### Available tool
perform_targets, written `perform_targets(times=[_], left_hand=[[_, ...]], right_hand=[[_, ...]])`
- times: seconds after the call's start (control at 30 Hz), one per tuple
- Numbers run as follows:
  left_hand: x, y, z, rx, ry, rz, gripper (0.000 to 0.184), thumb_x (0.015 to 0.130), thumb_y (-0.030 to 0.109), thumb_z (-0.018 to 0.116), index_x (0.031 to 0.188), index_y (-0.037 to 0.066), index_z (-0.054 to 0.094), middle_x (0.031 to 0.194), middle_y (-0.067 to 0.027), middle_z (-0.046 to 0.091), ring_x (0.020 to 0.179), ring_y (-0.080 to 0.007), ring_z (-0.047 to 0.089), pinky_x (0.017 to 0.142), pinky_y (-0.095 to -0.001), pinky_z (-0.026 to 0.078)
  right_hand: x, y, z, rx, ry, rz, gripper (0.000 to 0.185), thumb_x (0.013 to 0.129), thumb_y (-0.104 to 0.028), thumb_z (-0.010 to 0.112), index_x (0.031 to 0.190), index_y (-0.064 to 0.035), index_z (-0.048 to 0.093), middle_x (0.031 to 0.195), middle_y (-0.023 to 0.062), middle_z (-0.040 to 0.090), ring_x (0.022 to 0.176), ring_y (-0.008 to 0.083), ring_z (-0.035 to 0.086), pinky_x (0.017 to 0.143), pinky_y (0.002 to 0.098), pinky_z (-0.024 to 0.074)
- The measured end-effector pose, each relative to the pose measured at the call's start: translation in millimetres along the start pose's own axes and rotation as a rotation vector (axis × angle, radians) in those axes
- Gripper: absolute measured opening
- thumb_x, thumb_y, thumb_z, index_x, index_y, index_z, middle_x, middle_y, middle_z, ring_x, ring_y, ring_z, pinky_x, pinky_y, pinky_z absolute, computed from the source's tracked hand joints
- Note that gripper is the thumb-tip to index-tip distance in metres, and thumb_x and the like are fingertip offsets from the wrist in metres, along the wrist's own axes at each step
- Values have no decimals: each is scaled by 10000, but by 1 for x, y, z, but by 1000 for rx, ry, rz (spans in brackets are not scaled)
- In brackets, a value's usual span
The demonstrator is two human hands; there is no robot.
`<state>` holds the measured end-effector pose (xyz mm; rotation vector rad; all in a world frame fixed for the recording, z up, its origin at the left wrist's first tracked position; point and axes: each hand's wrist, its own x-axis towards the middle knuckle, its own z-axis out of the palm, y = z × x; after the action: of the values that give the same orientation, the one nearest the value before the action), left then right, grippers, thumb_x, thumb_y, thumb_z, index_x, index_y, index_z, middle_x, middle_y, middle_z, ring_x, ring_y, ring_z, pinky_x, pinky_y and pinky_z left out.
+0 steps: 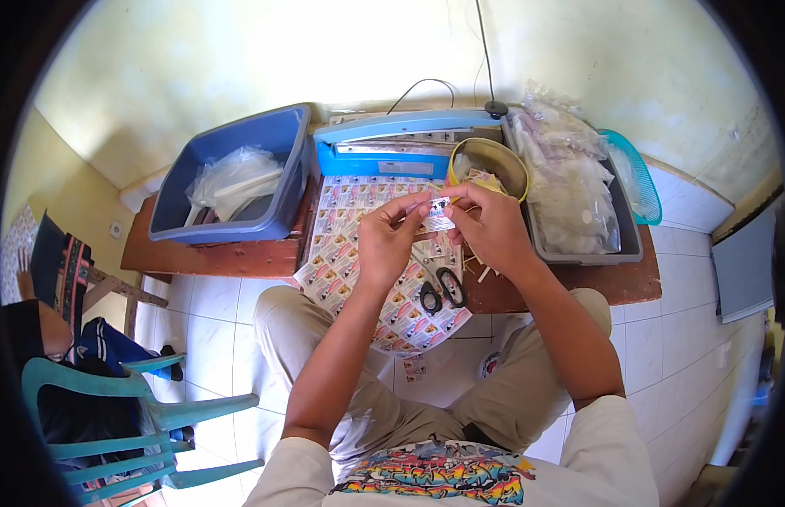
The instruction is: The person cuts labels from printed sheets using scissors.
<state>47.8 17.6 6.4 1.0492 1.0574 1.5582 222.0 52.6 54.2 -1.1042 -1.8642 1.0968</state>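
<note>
Here, small printed label between left hand and right hand.

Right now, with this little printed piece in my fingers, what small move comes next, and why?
I'd probably release it with the left hand and lower the printed piece into the yellow tub with the right hand: both hands hold it, the tub is just beyond them, and small pieces lie inside.

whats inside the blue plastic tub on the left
The blue plastic tub holds a loose heap of crumpled, see-through plastic bags. Whatever lies beneath them is covered and can't be seen.
</note>
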Motion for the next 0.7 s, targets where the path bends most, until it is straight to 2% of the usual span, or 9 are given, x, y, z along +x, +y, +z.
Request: perform_targets(times=[0.07,0.2,0.27,0.37,0.4,0.47,0.6,0.7], left_hand=[[9,3,2,80,-49,-30,249,1004,86,678,1201,-65,701,1085,-153,746,929,-187,736,780,-339,678],[31,15,12,198,-102,-43,255,994,81,691,1201,-67,699,1087,-162,749,924,-176,737,796,-324,665],[45,13,13,346,-144,81,271,986,79,698,1220,-59,691,1072,-171,752,901,-172,741,831,-316,652],[64,16,19,364,-230,-6,314,940,35,739,1238,-47,682,1087,-172,744,940,-173,744,862,-306,639],[68,17,22,368,-240,-7,314,940,35,739,1238,-47,682,1087,-172,744,940,-173,744,862,-306,639],[77,19,29,403,-386,73,440,905,-21,764,1323,-38,628,1115,-174,726,1043,-198,725,917,-296,613],[84,-2,35,209,-377,-49,498,875,-77,763,1347,-30,609,1178,-195,702,1073,-215,717,955,-301,604],[85,-16,37,243,-326,-30,488,867,-81,765,1331,-35,621,1156,-185,713,1055,-199,718,946,-299,603]], right_hand=[[2,6,-6,26,30,-15,255,986,-50,663,1229,23,687,902,108,744,694,127,728,621,263,591],[7,9,-22,45,100,-8,248,985,-46,664,1218,37,684,910,115,745,704,131,726,630,265,593],[10,9,-32,52,132,16,252,985,-41,662,1224,39,682,910,116,744,713,130,725,633,265,596],[17,18,-47,67,201,48,267,986,-31,655,1241,42,678,913,114,742,732,128,723,639,263,601],[20,22,-52,71,243,56,277,986,-27,652,1254,42,675,917,112,740,742,127,722,642,262,604],[22,29,-61,90,269,84,293,986,-25,652,1270,45,669,928,109,739,751,126,721,640,258,603],[26,38,-71,135,308,137,330,981,-16,654,1303,57,654,960,103,734,757,123,716,626,248,595],[27,41,-73,94,293,166,341,978,-8,654,1312,61,650,963,102,732,754,114,708,617,244,587]])
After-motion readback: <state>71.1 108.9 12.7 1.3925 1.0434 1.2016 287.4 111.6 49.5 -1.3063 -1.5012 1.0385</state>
